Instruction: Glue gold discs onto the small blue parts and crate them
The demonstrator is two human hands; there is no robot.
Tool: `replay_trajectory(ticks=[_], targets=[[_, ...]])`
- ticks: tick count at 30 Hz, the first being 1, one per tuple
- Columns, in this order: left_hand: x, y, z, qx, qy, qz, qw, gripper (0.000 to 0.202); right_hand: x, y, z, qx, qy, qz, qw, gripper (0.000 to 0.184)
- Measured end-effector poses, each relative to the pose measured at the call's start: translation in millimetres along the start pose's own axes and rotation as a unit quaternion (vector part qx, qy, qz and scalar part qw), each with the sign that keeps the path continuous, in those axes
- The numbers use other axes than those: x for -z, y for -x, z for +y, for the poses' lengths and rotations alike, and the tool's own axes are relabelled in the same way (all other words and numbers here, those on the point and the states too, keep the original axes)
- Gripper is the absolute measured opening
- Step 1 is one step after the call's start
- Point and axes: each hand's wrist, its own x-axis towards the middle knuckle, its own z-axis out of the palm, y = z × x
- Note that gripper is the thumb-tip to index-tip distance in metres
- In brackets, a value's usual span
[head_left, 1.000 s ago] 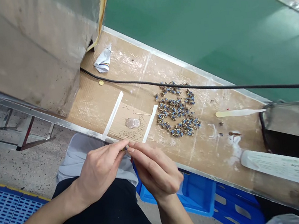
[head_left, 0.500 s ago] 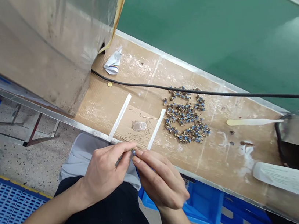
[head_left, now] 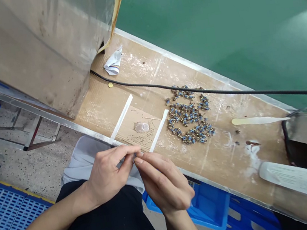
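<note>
My left hand [head_left: 109, 174] and my right hand [head_left: 163, 182] meet fingertip to fingertip just over the near edge of the wooden bench [head_left: 147, 74]. Both pinch one tiny part between thumb and forefinger; it is too small to name. A heap of several small blue and brass parts [head_left: 190, 119] lies on the bench beyond my right hand. Between two white strips [head_left: 121, 117] sits a small clear round dish [head_left: 141, 127] on a cardboard patch.
A black cable [head_left: 224, 90] runs across the bench. A crumpled white scrap [head_left: 112, 63] and a small brass disc [head_left: 110, 85] lie far left. A pale flat stick [head_left: 257, 120] and a white tube [head_left: 302, 181] lie right. Green belt [head_left: 215, 26] behind; blue crates [head_left: 209, 206] below.
Both hands stay pinched together at the bench edge; the fingertips have shifted only slightly. The view has drifted a little.
</note>
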Motion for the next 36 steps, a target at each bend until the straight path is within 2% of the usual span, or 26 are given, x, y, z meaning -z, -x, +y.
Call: replay_trajectory(ticks=[2,5,8,13,20,24,27,32,36], targets=[[-0.8,1.3,-2.2,0.039,0.025,-0.016,0.999,0.026,3.8,-1.7,1.3,-0.048,-0.026,0.009,0.998,0.053],[-1.6,1.3,-3.0,0.091,0.066,-0.040,0.993,0.024,8.0,-3.7,4.4,-0.157,-0.054,0.028,0.986,0.042],[-2.2,-0.4,-1.1,0.099,0.074,-0.053,0.991,0.021,7.2,-5.1,6.7,-0.224,-0.082,0.009,0.971,0.033],[-2.3,-2.7,3.0,0.076,0.036,-0.061,0.995,0.020,4.3,-4.3,6.6,-0.231,-0.127,0.011,0.965,0.027],[-3.0,-2.9,5.2,0.020,-0.039,-0.085,0.995,0.013,12.1,6.1,9.0,-0.302,-0.187,0.012,0.935,0.019],[-7.7,-4.6,8.6,-0.041,-0.079,-0.100,0.991,0.012,16.9,8.7,9.6,-0.297,-0.189,0.018,0.936,0.017],[-12.3,-6.4,11.9,-0.062,-0.096,-0.103,0.988,0.011,20.2,8.2,7.9,-0.295,-0.171,0.030,0.939,0.016],[-18.8,-5.9,15.7,-0.057,-0.097,-0.101,0.988,0.013,25.0,6.4,5.6,-0.305,-0.181,0.032,0.934,0.015],[-25.7,-5.8,13.5,0.010,-0.058,-0.107,0.993,0.013,28.1,8.9,10.0,-0.306,-0.184,0.023,0.934,0.013]])
